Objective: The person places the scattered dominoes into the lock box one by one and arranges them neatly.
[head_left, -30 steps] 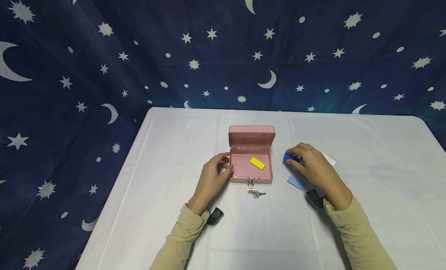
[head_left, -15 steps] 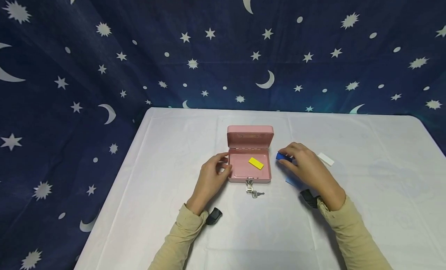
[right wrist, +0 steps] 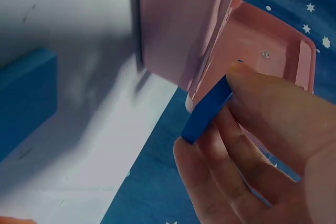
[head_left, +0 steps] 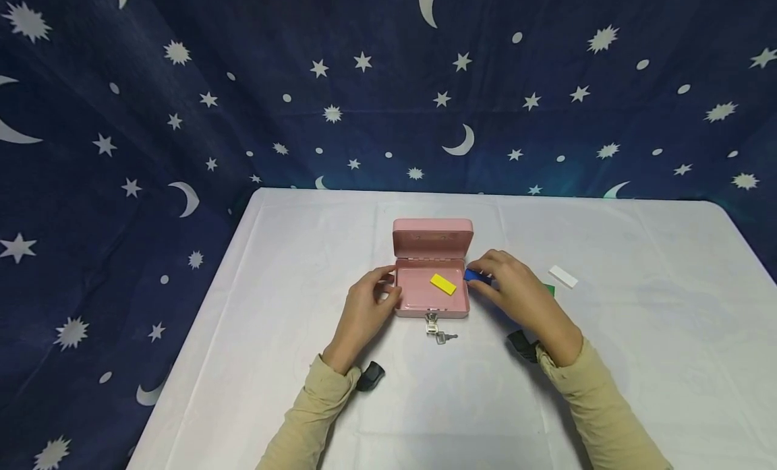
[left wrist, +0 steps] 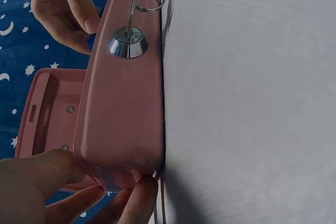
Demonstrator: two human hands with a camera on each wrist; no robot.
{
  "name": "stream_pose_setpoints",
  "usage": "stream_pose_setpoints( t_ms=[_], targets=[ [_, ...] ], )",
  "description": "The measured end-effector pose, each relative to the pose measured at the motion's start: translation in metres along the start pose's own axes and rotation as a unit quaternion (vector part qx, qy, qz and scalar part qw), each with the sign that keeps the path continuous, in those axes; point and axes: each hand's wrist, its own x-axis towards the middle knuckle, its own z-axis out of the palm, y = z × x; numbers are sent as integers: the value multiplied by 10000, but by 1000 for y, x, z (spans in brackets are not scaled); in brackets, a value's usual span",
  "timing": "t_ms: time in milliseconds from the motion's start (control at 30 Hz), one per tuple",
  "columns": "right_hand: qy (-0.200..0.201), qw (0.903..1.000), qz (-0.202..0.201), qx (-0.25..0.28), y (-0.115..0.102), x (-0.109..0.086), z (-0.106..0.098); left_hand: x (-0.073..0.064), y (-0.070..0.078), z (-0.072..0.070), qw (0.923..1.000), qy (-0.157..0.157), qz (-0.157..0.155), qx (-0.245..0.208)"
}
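A pink metal cash box [head_left: 432,313] stands with its lid [head_left: 433,239] raised. Inside lies a yellow block [head_left: 443,284]. My left hand [head_left: 366,307] rests against the box's left side, thumb toward the front and fingers along the wall. Between thumb and fingers, my right hand [head_left: 516,289] pinches a dark blue rectangular block [right wrist: 207,109] by its ends. That block is right at the box's right rim. Keys on a ring [left wrist: 149,1] hang from the front lock [left wrist: 127,43]; one key is in it.
To the right of the box a white block [head_left: 563,276] lies on the white-covered table [head_left: 643,308], with a green block [head_left: 550,290] partly behind my right hand. A lighter blue block [right wrist: 26,98] shows in the right wrist view. A starry curtain [head_left: 340,65] hangs behind.
My right hand has carried the dark blue block leftward to the box's right rim, uncovering the white block and part of the green one. The left hand has stayed at the box.
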Motion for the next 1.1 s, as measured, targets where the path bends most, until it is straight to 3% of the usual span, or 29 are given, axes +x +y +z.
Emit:
stream_pose_setpoints(
  t_ms=[567, 800, 1100],
  targets=[
    [-31, 9997, -215, 65, -15, 6, 12, 0, -1, 0, 10000, -41, -22, -52],
    [-61, 9996, -254, 72, -20, 8, 17, -1, -2, 0, 9999, 10, 110, 11],
    [-109, 9996, -243, 110, -24, 11, 21, 0, 1, 1, 10000, -4, 14, -23]
  ],
)
